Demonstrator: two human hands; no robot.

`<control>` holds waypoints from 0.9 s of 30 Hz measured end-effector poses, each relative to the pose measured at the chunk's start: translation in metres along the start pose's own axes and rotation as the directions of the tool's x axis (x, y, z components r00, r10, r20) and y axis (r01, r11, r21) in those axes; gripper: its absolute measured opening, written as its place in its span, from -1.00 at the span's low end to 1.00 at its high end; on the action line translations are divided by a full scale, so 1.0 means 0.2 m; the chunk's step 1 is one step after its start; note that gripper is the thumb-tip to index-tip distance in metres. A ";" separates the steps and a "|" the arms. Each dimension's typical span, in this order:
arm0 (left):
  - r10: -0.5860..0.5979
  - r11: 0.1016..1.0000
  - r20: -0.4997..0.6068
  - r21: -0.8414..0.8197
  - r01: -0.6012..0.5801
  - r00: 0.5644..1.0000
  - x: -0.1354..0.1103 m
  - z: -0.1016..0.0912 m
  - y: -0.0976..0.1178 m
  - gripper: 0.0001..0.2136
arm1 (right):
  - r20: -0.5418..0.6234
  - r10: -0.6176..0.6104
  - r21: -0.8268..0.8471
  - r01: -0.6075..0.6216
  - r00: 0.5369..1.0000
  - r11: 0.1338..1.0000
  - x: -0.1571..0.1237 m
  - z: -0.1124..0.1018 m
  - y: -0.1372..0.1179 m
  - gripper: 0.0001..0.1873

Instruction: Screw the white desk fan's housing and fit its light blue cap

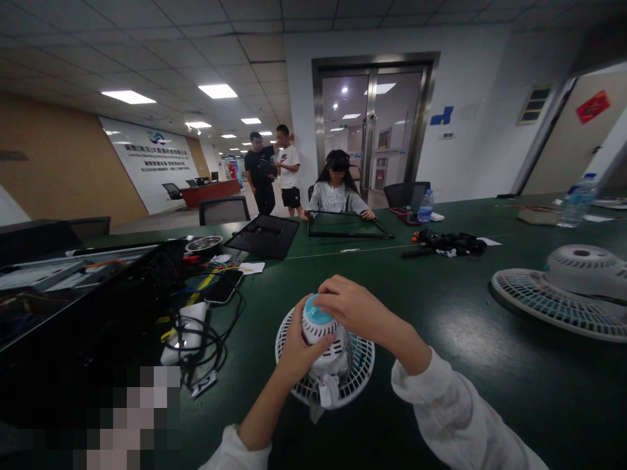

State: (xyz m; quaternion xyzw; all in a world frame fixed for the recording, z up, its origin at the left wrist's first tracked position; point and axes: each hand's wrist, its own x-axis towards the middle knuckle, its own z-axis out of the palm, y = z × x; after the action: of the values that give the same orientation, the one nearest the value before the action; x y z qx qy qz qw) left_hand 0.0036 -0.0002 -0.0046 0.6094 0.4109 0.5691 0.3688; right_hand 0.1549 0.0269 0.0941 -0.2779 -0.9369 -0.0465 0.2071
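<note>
A small white fan lies face down on the dark green table point(441, 313), its round grille point(360, 369) flat and its motor housing point(326, 343) with a blue cap point(316, 313) pointing up. My left hand point(294, 352) wraps round the left side of the housing, thumb across its front. My right hand point(355, 307) comes from the right with curled fingers resting on the blue cap.
A second, larger white fan point(563, 287) lies at right. Tangled cables and a white adapter point(193, 336), a phone point(224, 287) and a black case point(98, 287) crowd the left. Across the table a seated person point(337, 192) handles a flat frame point(345, 225); two people point(274, 166) stand behind. Water bottles point(580, 196) stand far right.
</note>
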 end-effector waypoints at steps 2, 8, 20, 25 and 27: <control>0.008 1.000 -0.011 0.005 -0.008 1.000 0.00 0.00 -0.01 -0.37 | -0.009 0.002 -0.023 -0.003 1.000 1.000 0.00 0.01 0.00 -0.82; -0.002 1.000 -0.016 0.011 0.002 1.000 0.00 0.00 -0.01 -0.34 | 0.021 0.044 -0.047 -0.043 0.999 0.998 0.01 0.01 -0.01 -0.83; 0.016 0.999 0.001 0.033 -0.016 1.000 0.00 0.00 0.00 -0.36 | -0.019 0.179 0.009 -0.178 0.984 0.984 0.02 0.04 -0.08 -0.77; 0.016 0.999 -0.011 0.051 -0.016 1.000 0.00 0.00 0.01 -0.36 | -0.063 0.226 0.014 -0.226 0.972 0.974 0.03 0.06 -0.09 -0.74; 0.020 0.998 -0.013 0.059 -0.019 1.000 0.00 0.00 0.01 -0.36 | -0.075 0.246 0.007 -0.246 0.966 0.969 0.03 0.08 -0.10 -0.73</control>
State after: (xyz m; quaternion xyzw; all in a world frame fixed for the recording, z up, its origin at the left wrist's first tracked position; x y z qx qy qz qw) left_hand 0.0034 0.0000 -0.0027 0.6202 0.4240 0.5644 0.3421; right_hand 0.1344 0.0168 0.0830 -0.3903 -0.8866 -0.0323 0.2462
